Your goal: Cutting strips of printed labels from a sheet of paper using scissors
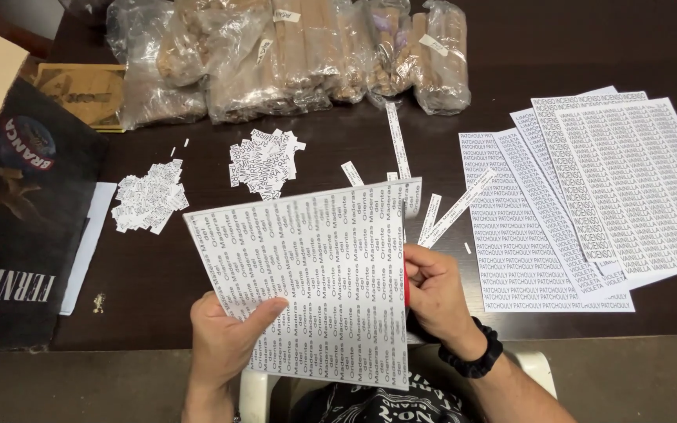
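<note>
My left hand (225,341) pinches the printed label sheet (315,274) at its 7 o'clock corner; right hand (432,294) is closed on red scissors (407,286) at the sheet's 3 o'clock edge; sheet sags w/o support, so the cut could wander thru a label row; cut strips (452,210) at 1 o'clock could scatter.

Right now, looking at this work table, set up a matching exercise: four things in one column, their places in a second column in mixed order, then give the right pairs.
Things:
1. printed sheet
2. fanned stack of sheets
3. plastic-wrapped bundles
4. piles of cut labels

Places:
A. along the far edge of the table
B. held in the left hand, with the right hand at its right edge
C. on the table's right side
D. mid-table, in front of the bundles

Pairs: 1-B, 2-C, 3-A, 4-D
</note>
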